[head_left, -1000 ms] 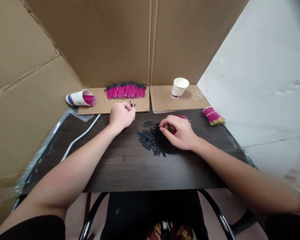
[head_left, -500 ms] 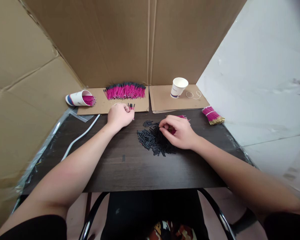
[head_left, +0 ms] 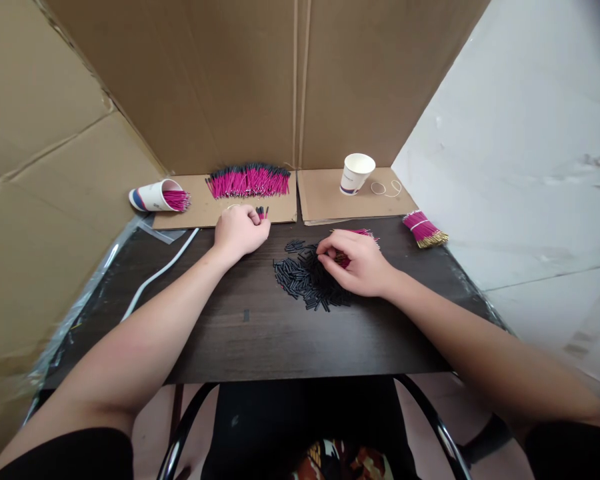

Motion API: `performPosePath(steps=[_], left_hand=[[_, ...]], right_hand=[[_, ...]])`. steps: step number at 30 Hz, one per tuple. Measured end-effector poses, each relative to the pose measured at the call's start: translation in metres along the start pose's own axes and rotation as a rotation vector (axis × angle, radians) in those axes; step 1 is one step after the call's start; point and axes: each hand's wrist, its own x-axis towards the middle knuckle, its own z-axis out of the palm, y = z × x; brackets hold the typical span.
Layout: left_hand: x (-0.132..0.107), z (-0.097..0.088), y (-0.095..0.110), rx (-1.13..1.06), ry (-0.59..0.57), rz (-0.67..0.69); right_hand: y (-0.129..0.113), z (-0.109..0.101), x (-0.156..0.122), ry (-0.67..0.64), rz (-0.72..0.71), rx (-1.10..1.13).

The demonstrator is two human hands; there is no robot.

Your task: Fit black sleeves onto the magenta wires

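1. Near the front edge of a flat brown cardboard sheet (head_left: 282, 211), our left hand (head_left: 243, 230) is pinching a few thin black-tipped magenta wires (head_left: 261, 213) between thumb and fingers; a loosening grip could be dropping them.
2. Over a loose heap of short black tubes (head_left: 303, 280), our right hand (head_left: 360, 263) is holding thumb and forefinger together; we cannot tell what they are gripping.
3. That hand is overhanging partly hidden magenta wires (head_left: 363, 233), so a low sweep could be scattering both.
4. Behind, a tall brown cardboard wall (head_left: 220, 80) is limiting our reach.
5. Leftward, a white paper cup lying sideways (head_left: 149, 197) is holding more wires; bumping could be rolling it.
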Motion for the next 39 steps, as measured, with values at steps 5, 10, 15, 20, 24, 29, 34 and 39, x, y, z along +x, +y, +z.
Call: performPosePath(steps=[5,10,15,20,24,29,34,39], left_hand=[[-0.008,0.001,0.007,-0.058,0.06,0.087],[-0.031,0.012,0.019,-0.176,0.013,0.393],[-0.045,0.023,0.022,-0.21,-0.156,0.618],[-0.046,0.027,0.022,-0.175,-0.174,0.566],[-0.046,0.03,0.021,-0.155,-0.187,0.568],[-0.046,0.032,0.021,-0.203,-0.215,0.589],[-0.046,0.032,0.023,-0.247,-0.259,0.619],[-0.046,0.031,0.025,-0.264,-0.302,0.601]], right_hand=[[0.007,-0.012,0.001,-0.043,0.058,-0.097],[0.016,-0.029,0.001,-0.116,0.145,-0.238],[0.019,-0.045,0.001,-0.215,0.233,-0.382],[0.02,-0.059,0.002,-0.32,0.309,-0.429],[0.02,-0.064,0.001,-0.365,0.329,-0.371],[0.022,-0.063,0.001,-0.395,0.281,-0.279],[0.022,-0.061,0.002,-0.413,0.272,-0.265],[0.021,-0.061,0.002,-0.416,0.256,-0.287]])
